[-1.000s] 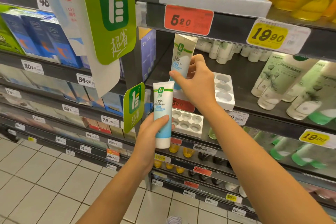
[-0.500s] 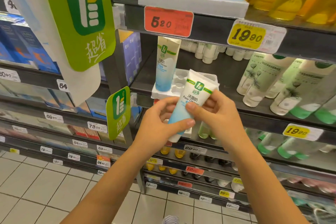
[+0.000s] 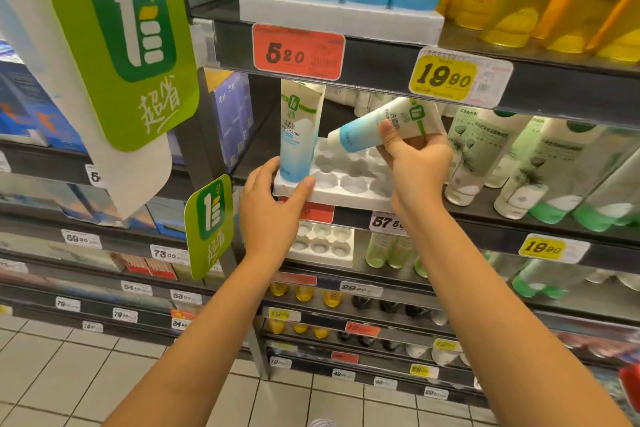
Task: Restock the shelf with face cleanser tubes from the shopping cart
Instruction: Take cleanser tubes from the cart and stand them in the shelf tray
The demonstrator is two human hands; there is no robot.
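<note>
You are standing in a shop aisle, in front of a dark shelf (image 3: 519,224) that is carrying a white tray (image 3: 346,197) with round holes. One face cleanser tube (image 3: 298,135) is standing upright in the front left hole of this tray, cap down. Your left hand (image 3: 273,210) is gripping the front left corner of the tray, with the thumb lying on the top edge just beside that tube. Your right hand (image 3: 415,166) is holding a second tube (image 3: 363,131) above the tray (tilted almost flat, the cap end pointing left), and its fingers (image 3: 391,137) are curling around the wide end. Green-capped bottles (image 3: 485,163) are standing just beside the tray on the right. A red price tag (image 3: 298,52) is hanging on the shelf above.
</note>
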